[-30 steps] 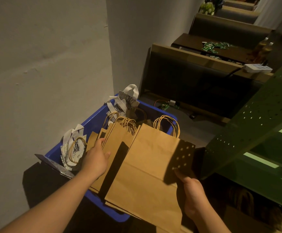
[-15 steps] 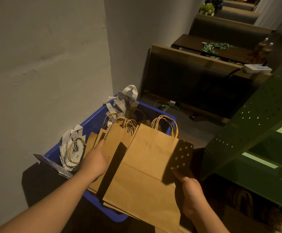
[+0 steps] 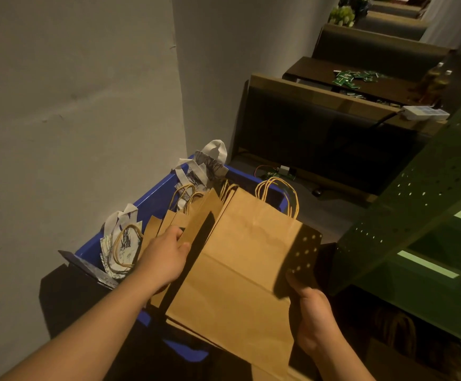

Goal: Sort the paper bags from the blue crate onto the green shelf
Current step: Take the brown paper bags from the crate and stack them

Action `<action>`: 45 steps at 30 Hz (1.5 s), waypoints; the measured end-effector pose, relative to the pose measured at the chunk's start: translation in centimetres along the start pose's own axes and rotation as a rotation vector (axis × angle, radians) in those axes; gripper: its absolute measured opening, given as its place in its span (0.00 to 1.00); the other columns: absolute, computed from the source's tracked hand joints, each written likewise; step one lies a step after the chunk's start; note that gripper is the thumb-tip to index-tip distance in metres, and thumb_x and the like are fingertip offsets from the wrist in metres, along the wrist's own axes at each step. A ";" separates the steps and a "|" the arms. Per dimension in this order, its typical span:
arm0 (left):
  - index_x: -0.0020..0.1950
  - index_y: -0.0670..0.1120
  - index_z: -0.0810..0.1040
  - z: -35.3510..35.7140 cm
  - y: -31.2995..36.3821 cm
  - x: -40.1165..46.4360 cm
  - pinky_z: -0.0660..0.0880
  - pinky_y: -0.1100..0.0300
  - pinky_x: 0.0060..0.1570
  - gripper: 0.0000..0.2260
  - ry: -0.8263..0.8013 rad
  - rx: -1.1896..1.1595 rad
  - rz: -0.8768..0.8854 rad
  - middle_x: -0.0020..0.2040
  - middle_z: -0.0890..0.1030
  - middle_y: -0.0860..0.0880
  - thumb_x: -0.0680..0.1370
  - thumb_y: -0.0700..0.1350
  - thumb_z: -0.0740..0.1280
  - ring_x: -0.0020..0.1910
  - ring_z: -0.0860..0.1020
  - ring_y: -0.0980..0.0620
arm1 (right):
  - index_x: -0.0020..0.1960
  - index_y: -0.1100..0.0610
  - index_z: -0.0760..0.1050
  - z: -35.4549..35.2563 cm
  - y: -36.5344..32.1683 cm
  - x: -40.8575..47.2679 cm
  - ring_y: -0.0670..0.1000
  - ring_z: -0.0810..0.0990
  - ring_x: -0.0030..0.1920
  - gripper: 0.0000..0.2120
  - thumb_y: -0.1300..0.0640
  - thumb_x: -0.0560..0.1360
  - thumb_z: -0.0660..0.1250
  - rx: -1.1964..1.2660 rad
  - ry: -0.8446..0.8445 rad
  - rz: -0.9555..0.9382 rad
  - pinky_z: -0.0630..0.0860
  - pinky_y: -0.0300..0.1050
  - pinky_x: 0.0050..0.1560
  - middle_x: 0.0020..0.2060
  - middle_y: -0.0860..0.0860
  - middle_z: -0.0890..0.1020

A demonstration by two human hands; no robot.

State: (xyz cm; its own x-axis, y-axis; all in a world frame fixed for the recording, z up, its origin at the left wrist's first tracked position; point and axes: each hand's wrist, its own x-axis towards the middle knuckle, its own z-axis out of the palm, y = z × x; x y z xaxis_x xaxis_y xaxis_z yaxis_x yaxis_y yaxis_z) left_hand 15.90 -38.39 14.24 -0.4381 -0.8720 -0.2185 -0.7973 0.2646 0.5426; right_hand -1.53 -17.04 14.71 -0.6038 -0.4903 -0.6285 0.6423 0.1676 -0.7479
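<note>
A blue crate [image 3: 152,200] stands against the grey wall, with several brown paper bags and white printed bags [image 3: 207,166] in it. My right hand [image 3: 313,317] grips the right edge of a flat stack of brown paper bags [image 3: 246,270], held over the crate's near end. My left hand [image 3: 164,257] holds the upper edge of another brown bag [image 3: 199,215] that leans in the crate, just left of the stack. The green perforated shelf [image 3: 421,204] rises on the right, with pale green boards below.
A grey wall runs close on the left. Dark wooden benches and a table [image 3: 361,81] with small green packets stretch away behind the crate. A white box [image 3: 424,114] sits on a bench back. More brown bags [image 3: 399,336] lie low under the shelf.
My left hand has slid a little up the leaning bag's edge. The stack in my right hand has barely shifted.
</note>
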 end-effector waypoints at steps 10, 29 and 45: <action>0.72 0.59 0.71 -8.4 4.3 -4.3 0.81 0.43 0.56 0.17 -0.089 -0.537 0.151 0.56 0.85 0.56 0.84 0.47 0.64 0.53 0.85 0.54 | 0.56 0.62 0.79 1.5 -3.7 -1.8 0.55 0.80 0.47 0.11 0.57 0.77 0.70 0.058 -0.101 -0.109 0.71 0.46 0.43 0.48 0.56 0.83; 0.63 0.55 0.76 -7.1 6.7 -7.1 0.81 0.48 0.50 0.09 -0.332 -0.918 -0.020 0.50 0.88 0.53 0.84 0.50 0.62 0.48 0.87 0.50 | 0.61 0.60 0.78 1.9 -4.6 -2.6 0.53 0.83 0.51 0.14 0.57 0.77 0.72 -0.014 -0.085 -0.225 0.73 0.43 0.46 0.50 0.54 0.86; 0.79 0.64 0.58 -2.2 4.9 -5.5 0.72 0.38 0.69 0.42 -0.328 -0.813 0.013 0.78 0.69 0.54 0.68 0.69 0.71 0.73 0.73 0.45 | 0.58 0.64 0.74 -0.2 -3.9 -3.7 0.54 0.78 0.39 0.20 0.50 0.75 0.73 -0.241 -0.053 -0.165 0.72 0.44 0.37 0.44 0.59 0.80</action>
State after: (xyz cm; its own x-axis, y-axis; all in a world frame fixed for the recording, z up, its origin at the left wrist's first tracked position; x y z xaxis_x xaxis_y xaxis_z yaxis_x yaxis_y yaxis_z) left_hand 15.38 -33.21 19.90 -0.6419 -0.6757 -0.3625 -0.3030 -0.2108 0.9294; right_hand -1.87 -15.73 19.90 -0.6610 -0.5709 -0.4870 0.4033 0.2770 -0.8721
